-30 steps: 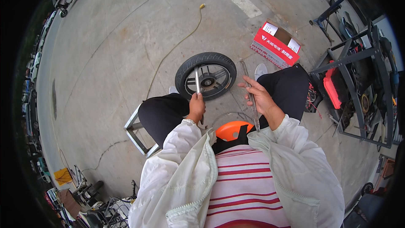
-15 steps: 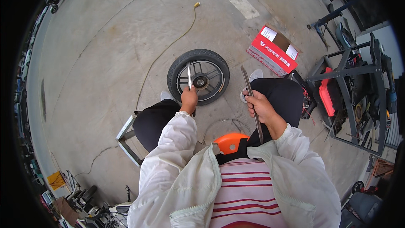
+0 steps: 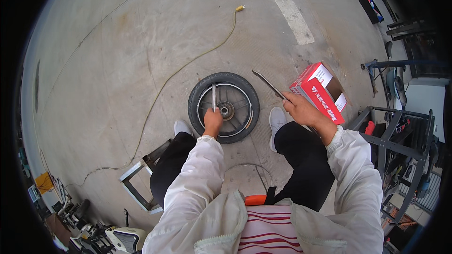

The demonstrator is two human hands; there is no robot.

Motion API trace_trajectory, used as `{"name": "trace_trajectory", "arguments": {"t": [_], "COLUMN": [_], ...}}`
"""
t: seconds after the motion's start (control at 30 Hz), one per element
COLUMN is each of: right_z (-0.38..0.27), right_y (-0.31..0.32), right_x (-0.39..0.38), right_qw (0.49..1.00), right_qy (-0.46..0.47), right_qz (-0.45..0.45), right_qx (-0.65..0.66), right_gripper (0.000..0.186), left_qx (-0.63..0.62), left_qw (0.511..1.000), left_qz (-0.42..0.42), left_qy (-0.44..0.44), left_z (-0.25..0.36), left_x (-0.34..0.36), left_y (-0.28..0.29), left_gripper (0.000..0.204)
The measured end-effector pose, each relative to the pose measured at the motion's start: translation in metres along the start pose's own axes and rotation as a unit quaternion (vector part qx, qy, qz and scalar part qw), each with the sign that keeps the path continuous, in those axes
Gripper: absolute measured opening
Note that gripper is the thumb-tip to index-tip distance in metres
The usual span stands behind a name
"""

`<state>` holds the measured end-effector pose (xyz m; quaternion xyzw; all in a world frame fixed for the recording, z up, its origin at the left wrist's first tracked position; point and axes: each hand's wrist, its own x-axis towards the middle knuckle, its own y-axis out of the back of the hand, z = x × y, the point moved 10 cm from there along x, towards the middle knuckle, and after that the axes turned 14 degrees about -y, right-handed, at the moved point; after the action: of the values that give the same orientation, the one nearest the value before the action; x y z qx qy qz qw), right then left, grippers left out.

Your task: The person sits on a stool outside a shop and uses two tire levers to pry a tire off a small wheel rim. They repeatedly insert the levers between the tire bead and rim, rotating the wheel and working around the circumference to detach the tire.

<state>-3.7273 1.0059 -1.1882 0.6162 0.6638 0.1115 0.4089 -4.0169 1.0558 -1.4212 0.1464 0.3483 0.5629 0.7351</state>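
Locate black-tyred wheel with dark metal spokes (image 3: 226, 110), apparently flat on grey concrete floor (image 3: 108, 84), well in from the floor's left edge.

Note hands apart: left hand (image 3: 213, 119) clamped around straight silver metal bar (image 3: 214, 95), with far end over the wheel near the tyre's inner edge; right hand (image 3: 300, 109) wrapped around long metal bar with bent, flattened end (image 3: 268, 81), between wheel and open red-and-white cardboard box (image 3: 325, 97). Cannot tell whether silver bar sits under the tyre. Expect fairly heavy, rigid wheel; stiff, grippy rubber; hard bars, slippery if oily. Lift by opposite sides of tyre, using both hands. Hold bars well back from tips for leverage; avoid scratching metal rim.
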Motion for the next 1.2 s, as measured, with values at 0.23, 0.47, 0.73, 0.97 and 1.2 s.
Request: {"name": "trace_trajectory", "arguments": {"t": [0.23, 0.47, 0.73, 0.97, 1.2], "right_z": [0.064, 0.093, 0.116, 0.126, 0.134], "right_y": [-0.03, -0.083, -0.094, -0.11, -0.123], "right_x": [0.147, 0.225, 0.26, 0.287, 0.29], "right_qw": [0.965, 0.923, 0.896, 0.889, 0.882], "right_qy": [-0.046, -0.046, -0.056, -0.098, -0.089], "right_qz": [0.044, -0.063, -0.105, -0.128, -0.149], "right_qx": [-0.254, -0.378, -0.427, -0.428, -0.438], "right_gripper": [0.024, 0.031, 0.034, 0.021, 0.023], "left_qx": [-0.056, -0.062, 0.078, -0.079, -0.05], "left_qw": [0.997, 0.982, 0.968, 0.879, 0.853], "left_qz": [-0.001, -0.104, -0.236, -0.415, -0.435], "left_qy": [0.048, 0.146, -0.041, 0.22, 0.283], "left_z": [0.006, -0.001, 0.105, 0.093, 0.113], "left_x": [-0.008, -0.002, 0.045, 0.119, 0.136], "left_y": [-0.017, -0.025, -0.018, -0.034, -0.038], "left_gripper": [0.032, 0.032, 0.049, 0.012, 0.01]}}
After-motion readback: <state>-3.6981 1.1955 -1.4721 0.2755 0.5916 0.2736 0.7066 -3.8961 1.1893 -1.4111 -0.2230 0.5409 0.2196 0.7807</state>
